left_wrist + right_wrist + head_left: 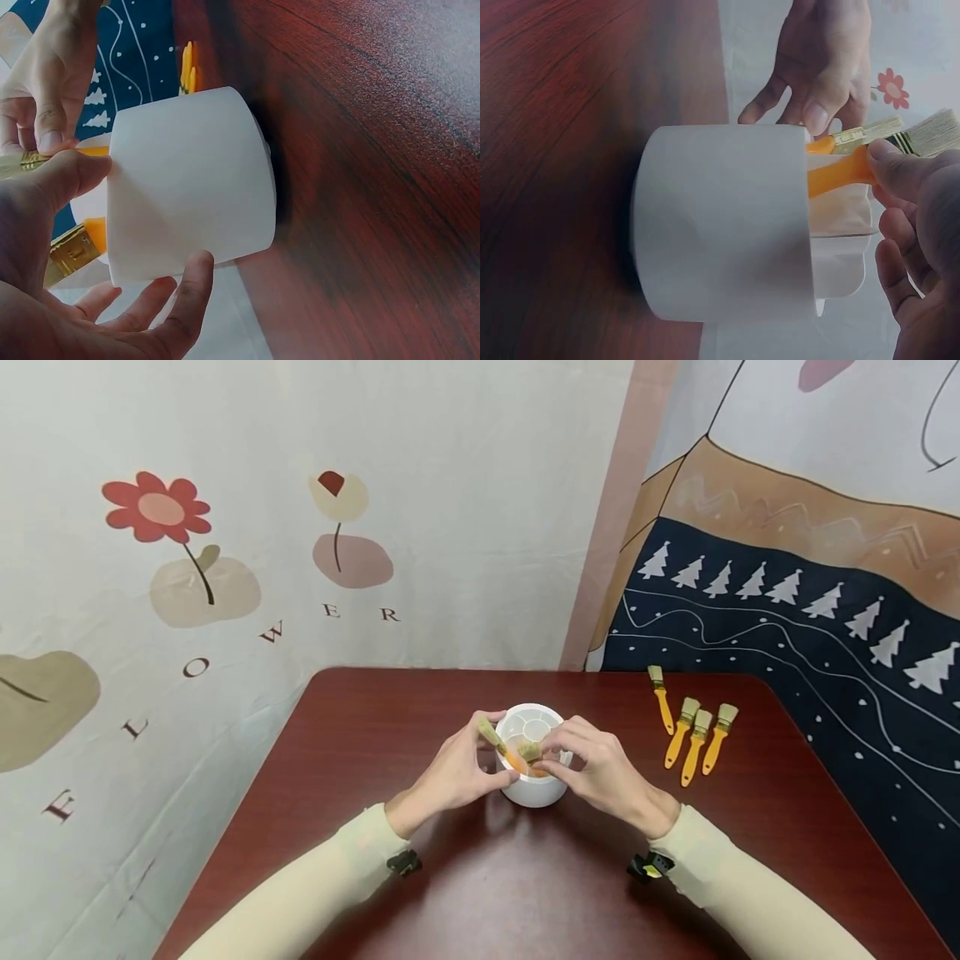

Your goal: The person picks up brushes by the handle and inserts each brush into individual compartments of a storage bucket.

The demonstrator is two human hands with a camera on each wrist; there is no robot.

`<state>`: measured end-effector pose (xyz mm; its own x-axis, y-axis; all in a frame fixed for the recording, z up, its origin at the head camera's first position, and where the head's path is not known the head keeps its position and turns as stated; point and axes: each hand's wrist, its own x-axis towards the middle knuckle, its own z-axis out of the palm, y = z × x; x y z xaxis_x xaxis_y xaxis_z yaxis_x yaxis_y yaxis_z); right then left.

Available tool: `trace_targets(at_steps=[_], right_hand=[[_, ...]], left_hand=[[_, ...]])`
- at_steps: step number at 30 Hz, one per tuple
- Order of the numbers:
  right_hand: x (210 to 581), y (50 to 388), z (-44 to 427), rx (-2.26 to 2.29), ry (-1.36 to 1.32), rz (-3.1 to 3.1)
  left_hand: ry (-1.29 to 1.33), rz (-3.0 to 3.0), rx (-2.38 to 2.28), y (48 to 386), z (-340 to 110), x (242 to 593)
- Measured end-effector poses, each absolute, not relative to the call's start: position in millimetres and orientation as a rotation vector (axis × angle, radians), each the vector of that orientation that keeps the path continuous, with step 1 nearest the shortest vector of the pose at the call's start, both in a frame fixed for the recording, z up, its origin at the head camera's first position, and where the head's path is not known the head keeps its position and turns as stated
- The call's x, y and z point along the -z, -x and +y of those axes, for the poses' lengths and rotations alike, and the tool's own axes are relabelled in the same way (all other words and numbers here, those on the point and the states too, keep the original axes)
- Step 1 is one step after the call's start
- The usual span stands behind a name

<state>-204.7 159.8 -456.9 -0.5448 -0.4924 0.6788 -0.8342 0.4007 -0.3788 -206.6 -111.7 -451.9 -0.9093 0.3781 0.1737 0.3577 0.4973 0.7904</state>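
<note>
A white round holder (534, 792) with inner compartments stands on the table. Two brushes with orange handles stand in it, bristles up; one brush (491, 735) leans left beside the left hand (459, 767). In the left wrist view the left hand (112, 322) rests its thumb and fingers around the holder's side (187, 180). My right hand (600, 767) pinches the other brush near its metal band; in the right wrist view, the right hand (922, 217) has its thumb on that orange handle (840, 176), whose lower end is hidden inside the holder (727, 225).
Several brushes with yellow-orange handles lie at the table's back right, among them one brush (662, 700) apart at the far edge and another (720, 739) furthest right. Printed cloth (465, 527) hangs behind the dark red table (360, 718).
</note>
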Motion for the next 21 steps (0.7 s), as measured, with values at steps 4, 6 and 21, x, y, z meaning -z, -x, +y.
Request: trace_targets(at_steps=[4,6,21], right_hand=[[459.8,205.6,159.7,-0.946,-1.170,-2.178],[461.2,205.2,159.4,-0.927,-1.183,-2.177],[464.5,200.6,156.4,-0.736,-1.205,-2.179]], left_hand=[[-0.667,2.700,-1.419,207.4,-112.7,452.0],[-0.665,2.702,-1.416,207.4,-113.1,453.1],[-0.693,2.652,-1.485,207.9,-112.4,455.4]])
